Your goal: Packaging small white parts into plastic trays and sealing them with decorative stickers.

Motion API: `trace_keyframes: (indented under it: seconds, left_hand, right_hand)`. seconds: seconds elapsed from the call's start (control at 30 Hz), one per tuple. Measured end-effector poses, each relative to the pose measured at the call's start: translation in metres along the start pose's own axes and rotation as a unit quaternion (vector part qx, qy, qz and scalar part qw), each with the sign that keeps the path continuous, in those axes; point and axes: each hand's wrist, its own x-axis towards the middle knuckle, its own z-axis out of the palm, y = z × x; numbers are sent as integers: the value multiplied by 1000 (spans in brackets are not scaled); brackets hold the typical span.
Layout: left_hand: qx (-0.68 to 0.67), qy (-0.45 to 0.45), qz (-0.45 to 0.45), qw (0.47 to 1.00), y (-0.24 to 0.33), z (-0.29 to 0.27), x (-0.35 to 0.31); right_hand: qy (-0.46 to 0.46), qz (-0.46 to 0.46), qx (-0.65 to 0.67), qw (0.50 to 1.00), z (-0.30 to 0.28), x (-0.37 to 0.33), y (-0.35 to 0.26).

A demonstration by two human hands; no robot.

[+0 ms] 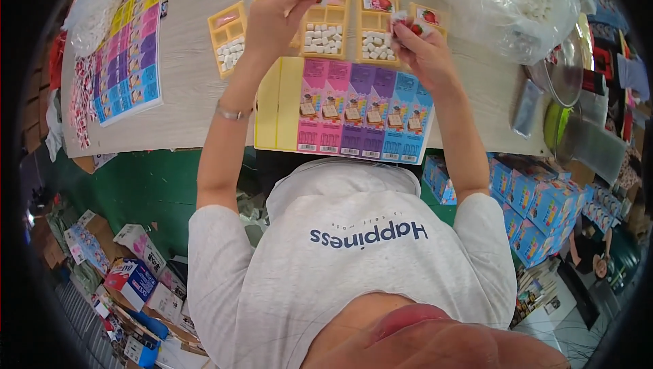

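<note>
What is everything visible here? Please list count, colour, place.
Trays: five, yellow, table's far side
White cubes: many, white, in trays
Packets: several, red-white, in trays, right hand
Printed sheets: two stacks, multicoloured, table's centre and left
Clear bags: two, transparent, far corners
Bowl: one, clear, table's right
Blue boxes: many, blue, below, right
Cartons: several, mixed, lower left
Table: one, pale, top
Shirt: one, grey, on person
Left hand: one, bare, over trays
Right hand: one, bare, holding packets
</note>
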Motion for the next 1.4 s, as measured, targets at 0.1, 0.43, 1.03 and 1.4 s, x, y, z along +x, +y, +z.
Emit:
trace_keyframes:
  seconds: [0.1, 0.43, 1.03, 1.4]
  left_hand:
    - [147, 41, 231, 961, -21, 18, 23]
    - [100, -37, 163, 981, -38, 25, 10]
    - [-334, 44, -312, 889, -8, -33, -35]
    - [-145, 93, -365, 915, -93, -113, -41]
  right_hand:
    - [6, -23, 36, 999, 16, 22, -2]
    - [62, -10, 65, 996, 9, 26, 2]
    - [11, -26, -324, 946, 93, 65, -4]
    - [-95, 120, -59, 986, 125, 151, -18]
